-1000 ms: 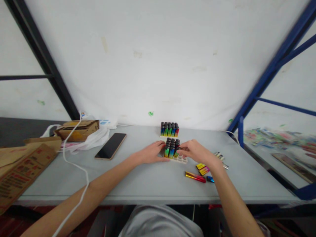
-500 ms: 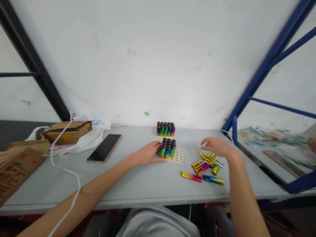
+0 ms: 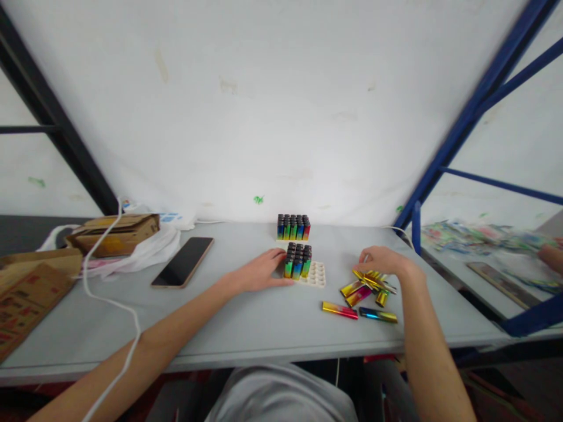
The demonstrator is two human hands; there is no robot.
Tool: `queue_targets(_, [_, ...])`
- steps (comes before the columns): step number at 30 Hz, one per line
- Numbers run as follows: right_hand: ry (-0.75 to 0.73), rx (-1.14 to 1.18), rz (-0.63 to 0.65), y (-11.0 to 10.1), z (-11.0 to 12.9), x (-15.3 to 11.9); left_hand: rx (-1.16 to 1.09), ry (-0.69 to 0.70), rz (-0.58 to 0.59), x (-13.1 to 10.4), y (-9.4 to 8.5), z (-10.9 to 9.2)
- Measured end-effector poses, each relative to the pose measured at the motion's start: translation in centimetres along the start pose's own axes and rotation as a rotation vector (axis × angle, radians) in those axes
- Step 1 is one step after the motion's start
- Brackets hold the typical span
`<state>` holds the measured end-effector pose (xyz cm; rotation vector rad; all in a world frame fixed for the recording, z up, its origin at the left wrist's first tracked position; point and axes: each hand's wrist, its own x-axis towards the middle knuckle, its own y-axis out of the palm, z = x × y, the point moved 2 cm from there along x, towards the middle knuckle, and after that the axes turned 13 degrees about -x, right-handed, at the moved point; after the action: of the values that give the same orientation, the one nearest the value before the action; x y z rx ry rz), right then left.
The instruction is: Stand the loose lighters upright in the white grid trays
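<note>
Curved around the left edge of a white holed tray, my left hand has its thumb in front and its fingers behind. A block of lighters with black tops and rainbow bodies stands upright in the tray's left part; the holes on the right show bare. My right hand is over a loose pile of shiny lighters, fingers bent down. Its fingertips close on the end of a gold lighter at the pile's upper left, though the contact is partly hidden.
Behind is a second block of upright lighters. A red-gold lighter and a blue-gold lighter lie in front. On the left are a phone, cardboard boxes and a white cable. Another person's hand shows far right.
My right hand has come down from above the pile, and its fingertips have reached a gold lighter. My left hand stays at the tray. The view has shifted slightly.
</note>
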<state>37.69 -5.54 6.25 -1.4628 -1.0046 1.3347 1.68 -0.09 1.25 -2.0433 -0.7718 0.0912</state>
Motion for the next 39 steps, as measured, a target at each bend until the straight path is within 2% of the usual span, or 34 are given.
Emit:
queue_targets(4, [-0.041, 0.024, 0.063, 0.1, 0.8, -0.1, 0.007, -0.007, 0.007, 0.0, 0.0, -0.1])
queue_targets(7, [-0.111, 0.058, 0.039, 0.2, 1.2, 0.4, 0.015, -0.004, 0.007, 0.0, 0.0, -0.1])
queue_targets(12, [-0.291, 0.136, -0.217, -0.2, 1.3, 0.9, 0.012, -0.004, -0.003, 0.0, 0.1, 0.2])
queue_targets(17, [-0.243, 0.446, -0.445, -0.4, 1.6, 1.2, 0.015, 0.003, -0.003, 0.0, 0.2, 0.4])
queue_targets(21, [-0.226, 0.834, -0.512, -0.6, 3.0, 1.3, 0.002, -0.01, -0.004, 0.0, 0.2, 0.4])
queue_targets(24, [-0.273, 1.104, -0.49, -1.1, 4.6, 0.7, -0.013, -0.005, -0.014, -0.1, 0.1, 0.3])
queue_targets(30, [-0.34, 1.49, -0.285, -1.7, 8.4, -0.5, -0.021, -0.009, -0.001, -0.2, -0.1, -0.1])
queue_targets(34, [-0.365, 1.588, -0.181, -1.6, 11.0, -1.1, -0.037, -0.015, -0.008, -0.1, 0.0, 0.0])
queue_targets(39, [-0.496, 1.574, -0.084, -1.6, 12.9, -1.9, -0.027, -0.007, -0.013, -0.1, 0.0, 0.0])
